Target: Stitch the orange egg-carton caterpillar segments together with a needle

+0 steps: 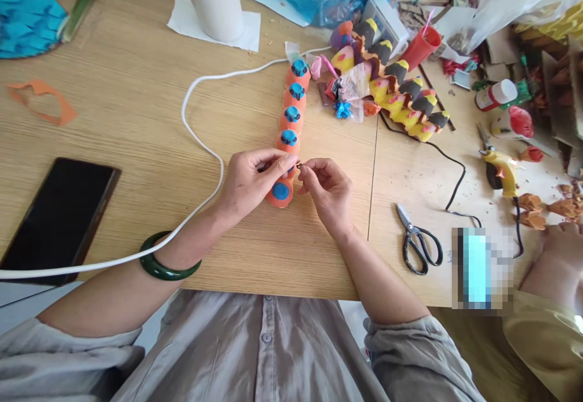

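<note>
An orange bumpy strip (pixel 291 119) lies lengthwise on the wooden table, its bumps topped with blue patches, most bearing small black pieces. The nearest bump shows a plain blue circle (pixel 280 191). My left hand (pixel 255 177) rests over the lower part of the strip, thumb and fingers pinched at the second bump from the near end, partly hiding it. Just right of that bump, my right hand (pixel 327 192) pinches a tiny dark piece (pixel 299 166) between thumb and forefinger. The fingertips of both hands almost meet. What my left fingertips hold is hidden.
A white cable (pixel 200 141) curves left of the strip, over my left forearm. A phone (pixel 59 217) lies left, scissors (pixel 416 241) right. Farther right are a yellow glue gun (pixel 501 171) and another person's arm (pixel 555 268). Painted carton strips (pixel 396 86) and a red cup (pixel 421 48) stand behind.
</note>
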`<state>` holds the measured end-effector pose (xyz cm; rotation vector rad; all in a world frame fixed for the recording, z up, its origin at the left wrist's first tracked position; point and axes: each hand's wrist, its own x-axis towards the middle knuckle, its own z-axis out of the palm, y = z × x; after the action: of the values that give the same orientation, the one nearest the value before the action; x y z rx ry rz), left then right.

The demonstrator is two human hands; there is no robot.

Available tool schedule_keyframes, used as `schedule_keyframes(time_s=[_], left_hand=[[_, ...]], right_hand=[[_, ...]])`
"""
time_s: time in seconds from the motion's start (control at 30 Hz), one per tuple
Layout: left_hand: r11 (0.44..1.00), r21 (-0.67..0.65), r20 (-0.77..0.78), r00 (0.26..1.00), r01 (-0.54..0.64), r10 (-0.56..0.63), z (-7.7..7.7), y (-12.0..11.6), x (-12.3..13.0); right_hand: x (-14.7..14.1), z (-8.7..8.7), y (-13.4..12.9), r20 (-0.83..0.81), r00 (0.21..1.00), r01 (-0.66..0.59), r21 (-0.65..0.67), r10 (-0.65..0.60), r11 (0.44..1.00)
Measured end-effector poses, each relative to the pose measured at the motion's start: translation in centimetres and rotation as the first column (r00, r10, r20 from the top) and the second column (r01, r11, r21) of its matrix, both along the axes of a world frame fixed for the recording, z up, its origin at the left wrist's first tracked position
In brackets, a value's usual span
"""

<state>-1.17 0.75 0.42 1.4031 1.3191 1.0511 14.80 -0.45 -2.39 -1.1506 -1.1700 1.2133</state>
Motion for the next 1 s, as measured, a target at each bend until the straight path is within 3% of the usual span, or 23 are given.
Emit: schedule_keyframes(time_s=[0.67, 1.0], left_hand=[[0.999, 0.045, -0.051, 0.999, 0.003, -0.001, -0.1, -0.4, -0.9], [0.994, 0.02, -0.066, 0.992, -0.111, 0.112, -1.0, -1.0, -2.5]], right_hand=[[-0.3, 0.2, -0.1, 0.018, 0.999, -0.034, -0.029, 0.035, 0.999], [-0.2, -0.4, 0.2, 0.012, 1.0, 0.003, -0.04, -0.002, 0.999]])
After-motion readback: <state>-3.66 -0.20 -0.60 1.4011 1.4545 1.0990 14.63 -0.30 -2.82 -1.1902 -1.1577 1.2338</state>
